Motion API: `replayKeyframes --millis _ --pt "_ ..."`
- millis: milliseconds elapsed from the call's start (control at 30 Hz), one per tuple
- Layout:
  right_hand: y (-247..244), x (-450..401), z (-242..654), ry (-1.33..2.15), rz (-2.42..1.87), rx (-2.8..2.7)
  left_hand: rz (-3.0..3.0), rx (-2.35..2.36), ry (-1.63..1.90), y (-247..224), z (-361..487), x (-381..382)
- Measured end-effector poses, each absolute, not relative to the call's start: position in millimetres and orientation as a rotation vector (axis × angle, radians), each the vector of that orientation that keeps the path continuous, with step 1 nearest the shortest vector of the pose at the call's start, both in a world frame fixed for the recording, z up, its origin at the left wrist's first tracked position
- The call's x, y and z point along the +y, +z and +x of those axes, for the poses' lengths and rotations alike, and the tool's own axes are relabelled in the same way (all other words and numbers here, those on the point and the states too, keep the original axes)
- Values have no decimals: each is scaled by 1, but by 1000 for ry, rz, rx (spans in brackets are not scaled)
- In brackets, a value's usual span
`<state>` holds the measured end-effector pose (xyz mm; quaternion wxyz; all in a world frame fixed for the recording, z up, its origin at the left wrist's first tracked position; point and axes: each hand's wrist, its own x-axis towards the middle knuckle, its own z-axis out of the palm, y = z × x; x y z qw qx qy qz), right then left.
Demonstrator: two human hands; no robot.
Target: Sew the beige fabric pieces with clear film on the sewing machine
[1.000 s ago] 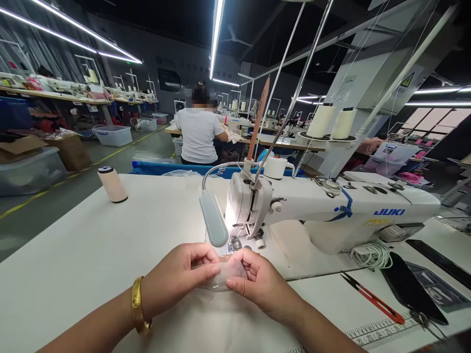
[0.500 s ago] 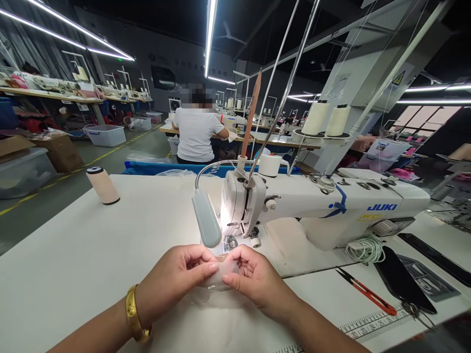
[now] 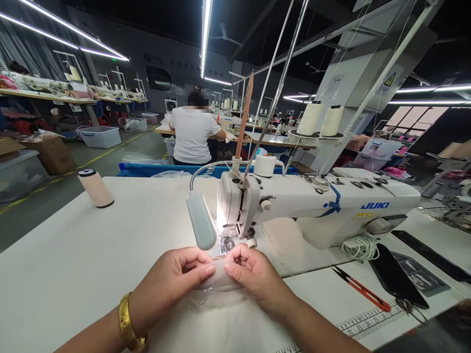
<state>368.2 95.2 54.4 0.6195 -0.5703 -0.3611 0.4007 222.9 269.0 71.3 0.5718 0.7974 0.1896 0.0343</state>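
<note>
Between my two hands is a piece of thin, see-through whitish fabric (image 3: 220,275), drawn flat at its upper edge. My left hand (image 3: 186,269) pinches its left side between thumb and forefinger. On the opposite side my right hand (image 3: 248,269) grips it the same way, with the other fingers curled under. The lower part of the fabric hangs loosely toward the tabletop. Just beyond my fingertips stands the white sewing machine (image 3: 287,201), its presser foot (image 3: 227,243) lit by a lamp. The grey lamp head (image 3: 200,223) hangs left of the needle area.
A peach thread cone (image 3: 96,189) stands on the left of the white table (image 3: 66,235). Red-handled thread snips (image 3: 362,289), a black phone (image 3: 397,274), a coil of pale cord (image 3: 358,247) and a printed ruler scale (image 3: 368,326) lie to the right. A person (image 3: 195,132) sits ahead.
My hands have drawn slightly apart, and more of the fabric shows spread between them. The whole view has shifted a little, so the machine appears further left.
</note>
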Motion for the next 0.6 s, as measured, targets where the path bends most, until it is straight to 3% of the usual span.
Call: replayKeyframes --millis 600 --pt "51 94 370 896 -1346 -798 1926 407 79 75 227 268"
